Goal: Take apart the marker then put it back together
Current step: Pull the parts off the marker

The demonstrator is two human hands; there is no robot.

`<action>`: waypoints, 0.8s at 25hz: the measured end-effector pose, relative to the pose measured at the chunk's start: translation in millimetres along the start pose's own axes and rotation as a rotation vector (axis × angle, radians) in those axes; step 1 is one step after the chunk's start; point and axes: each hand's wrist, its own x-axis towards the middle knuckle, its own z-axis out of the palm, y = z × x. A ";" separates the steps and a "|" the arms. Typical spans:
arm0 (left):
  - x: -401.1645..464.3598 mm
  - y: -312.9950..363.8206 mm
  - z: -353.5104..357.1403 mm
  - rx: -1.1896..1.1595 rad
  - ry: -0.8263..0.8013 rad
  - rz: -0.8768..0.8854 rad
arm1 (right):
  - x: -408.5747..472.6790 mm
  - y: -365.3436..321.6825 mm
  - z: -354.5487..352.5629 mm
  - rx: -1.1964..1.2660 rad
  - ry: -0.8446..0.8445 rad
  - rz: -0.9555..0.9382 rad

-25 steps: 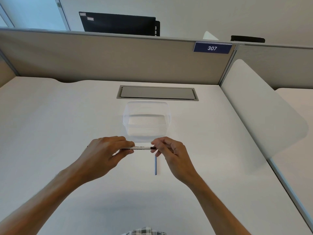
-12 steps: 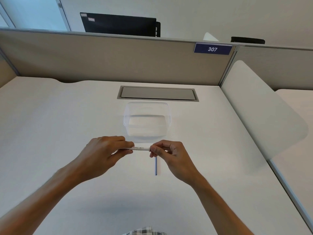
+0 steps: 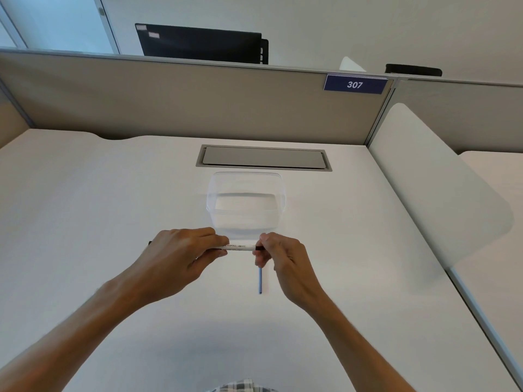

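The slim white marker barrel [image 3: 239,247], printed with small text, is held level above the desk [image 3: 85,207]. The left hand [image 3: 181,258] grips one end; the right hand [image 3: 283,261] pinches its dark opposite end. A thin blue rod [image 3: 260,281] lies beneath, a clear plastic tub [image 3: 246,202] just behind.

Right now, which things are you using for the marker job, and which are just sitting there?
Part of the job:
- marker, held at its ends by the left hand and right hand
- thin blue stick on the desk, maybe the marker's inside

Just sitting there:
- clear plastic box
- grey desk hatch
- 307 sign
- black monitor
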 end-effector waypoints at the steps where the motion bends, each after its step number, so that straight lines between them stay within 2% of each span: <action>1: 0.1 2.2 1.3 -0.001 -0.005 0.007 | -0.2 1.2 4.5 -0.009 0.018 0.008; 4: 0.9 7.0 1.8 -0.015 -0.028 0.008 | -0.5 1.0 13.7 0.039 0.043 0.001; 9: 3.1 14.5 -2.5 -0.048 -0.063 0.021 | -0.2 -0.9 15.5 -0.028 0.105 -0.087; 14: 7.8 12.1 -6.2 -0.084 -0.094 0.022 | 0.4 -0.8 15.9 0.022 0.089 -0.051; 18: 11.8 16.4 -14.1 -0.329 -0.156 -0.034 | -1.8 -4.7 14.2 -0.079 0.134 -0.264; 20: 15.7 19.5 -21.9 -0.479 -0.241 -0.102 | -1.2 -6.7 12.3 -0.150 0.151 -0.399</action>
